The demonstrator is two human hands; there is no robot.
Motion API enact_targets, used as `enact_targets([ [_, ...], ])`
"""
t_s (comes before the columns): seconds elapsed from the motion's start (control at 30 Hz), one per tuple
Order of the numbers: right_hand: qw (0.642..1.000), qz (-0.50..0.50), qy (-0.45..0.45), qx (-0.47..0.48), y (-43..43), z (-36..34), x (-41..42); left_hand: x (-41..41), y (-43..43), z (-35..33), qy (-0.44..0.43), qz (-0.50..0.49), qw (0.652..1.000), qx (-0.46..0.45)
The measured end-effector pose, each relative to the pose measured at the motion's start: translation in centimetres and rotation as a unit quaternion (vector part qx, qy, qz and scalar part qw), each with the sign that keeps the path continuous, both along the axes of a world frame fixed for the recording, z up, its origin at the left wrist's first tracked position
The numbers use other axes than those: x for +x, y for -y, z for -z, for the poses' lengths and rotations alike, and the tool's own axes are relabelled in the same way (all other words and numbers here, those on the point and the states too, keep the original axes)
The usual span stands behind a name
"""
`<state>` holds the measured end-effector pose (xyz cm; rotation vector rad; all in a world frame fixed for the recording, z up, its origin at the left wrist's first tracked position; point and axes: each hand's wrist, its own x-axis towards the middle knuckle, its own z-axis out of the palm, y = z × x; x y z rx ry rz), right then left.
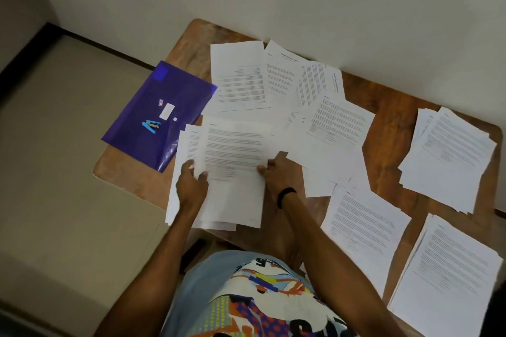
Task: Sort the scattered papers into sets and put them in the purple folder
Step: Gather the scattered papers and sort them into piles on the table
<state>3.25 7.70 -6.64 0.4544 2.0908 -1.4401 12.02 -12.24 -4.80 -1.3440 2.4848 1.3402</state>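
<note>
We hold a sheaf (232, 150) of papers at the worktop's (388, 117) near edge. The left hand (191, 185) and right hand (279, 172) are apart, each pinching a side margin. The sheets look light, floppy and slippery — best gripped at both edges. The purple folder (158, 115) lies at the left corner, overhanging.

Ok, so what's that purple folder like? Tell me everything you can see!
The purple folder looks like shiny, slightly see-through plastic. It lies flat at the left end of the wooden table, and one corner seems to poke over the edge. It looks closed. A small blue stapler, a white label and a tiny box sit on top. Some papers overlap its near right edge.
</note>
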Motion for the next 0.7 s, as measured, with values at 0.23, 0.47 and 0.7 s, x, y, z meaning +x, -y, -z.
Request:
enact_targets([
  [0.23,0.997,-0.042,0.069,-0.012,8.4,2.2,1.4,1.5,-0.6,3.3,0.129,0.164,0.971,-0.119],
  [0.47,0.995,-0.08,0.046,0.03,8.2,3.0,1.0,1.6,-0.9,6.6,0.256,0.297,0.914,-0.108],
  [0.7,0.982,-0.042,-0.082,0.168,0.4,2.9,-1.5,1.1,-0.9,6.7,0.251,0.286,0.918,-0.112],
])
